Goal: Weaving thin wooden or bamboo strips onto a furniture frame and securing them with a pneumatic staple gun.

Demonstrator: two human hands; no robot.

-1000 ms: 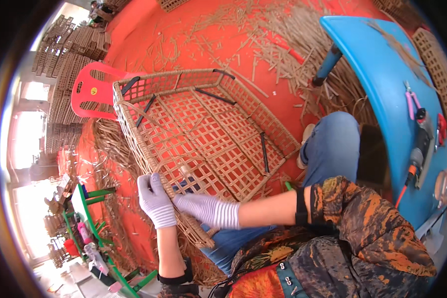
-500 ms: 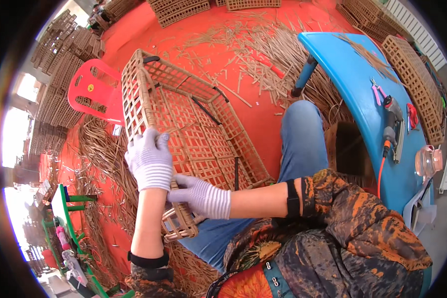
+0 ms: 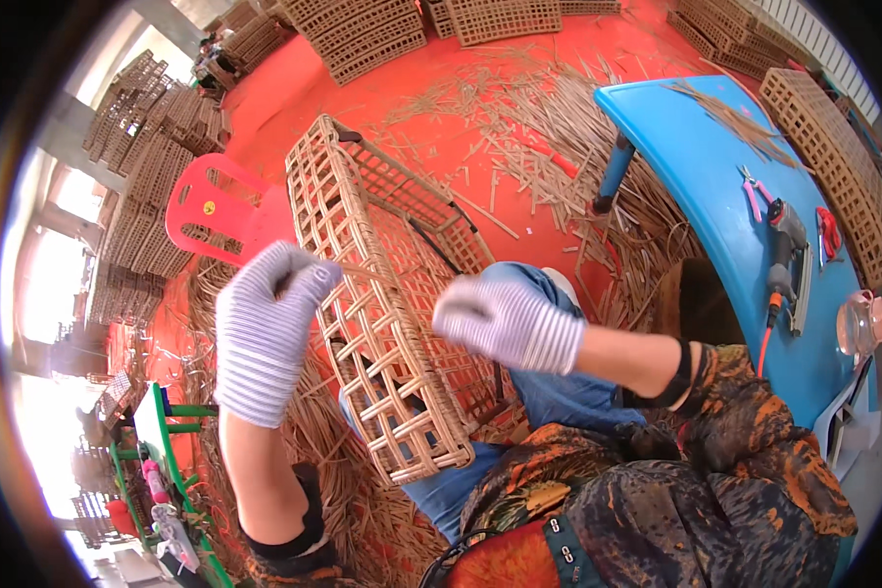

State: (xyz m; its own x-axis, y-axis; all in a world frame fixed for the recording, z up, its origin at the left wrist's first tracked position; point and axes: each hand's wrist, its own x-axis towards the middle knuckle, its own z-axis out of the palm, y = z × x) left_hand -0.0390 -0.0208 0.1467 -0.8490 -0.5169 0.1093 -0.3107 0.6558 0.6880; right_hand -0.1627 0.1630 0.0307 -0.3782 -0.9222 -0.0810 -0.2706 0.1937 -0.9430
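A woven rattan basket [image 3: 377,323] rests tilted against my jeans-clad knee, its open-lattice side turned toward me. My left hand [image 3: 269,328], in a striped white glove, is off the basket's left side with thumb and fingers pinched together. A thin rattan strip [image 3: 363,271] appears to run from that pinch to the lattice. Over the basket's right part, apart from the near rim, my gloved right hand [image 3: 510,318] is closed and slightly blurred. Whatever its fingers hold, if anything, is hidden.
A blue table [image 3: 735,225] on the right carries pink-handled pliers [image 3: 753,193], a corded power tool [image 3: 782,250] and a clear jar [image 3: 860,321]. Loose rattan strips [image 3: 578,127] litter the red floor. A red plastic chair [image 3: 220,208] and stacked baskets [image 3: 147,211] stand left.
Both hands have left the basket's near left rim and drawn apart, the right one moving right and up. The basket has turned, so its lattice side now faces me more.
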